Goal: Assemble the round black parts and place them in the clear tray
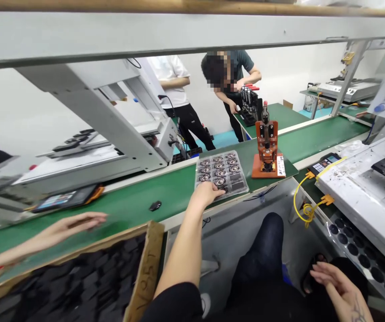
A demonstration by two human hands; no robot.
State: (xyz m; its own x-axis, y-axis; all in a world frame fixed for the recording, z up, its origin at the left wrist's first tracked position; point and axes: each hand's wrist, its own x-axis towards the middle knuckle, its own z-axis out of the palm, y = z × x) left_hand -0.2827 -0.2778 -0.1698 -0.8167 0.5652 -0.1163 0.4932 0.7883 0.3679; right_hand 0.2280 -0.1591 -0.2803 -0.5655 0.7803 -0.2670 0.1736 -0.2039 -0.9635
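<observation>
My left hand [207,194] reaches to the near edge of a clear plastic tray [240,191]. Its fingers are closed on a round black part [225,189] in the front row, partly hidden by the fingertips. Coil-like round parts [219,172] with copper-coloured rings fill most of the other pockets. Down at the lower right, over my lap, my right hand [338,284] hangs with loosely bent, separate fingers and holds nothing. An orange toggle-clamp fixture [266,150] stands upright on the bench just right of the tray.
A co-worker's hand [74,226] with a red wristband stretches over the green bench [125,197] from the left. One black disc [155,205] lies there. A cardboard box [149,268] holds many black pieces. Yellow cable [308,210] loops at right. Two people stand behind.
</observation>
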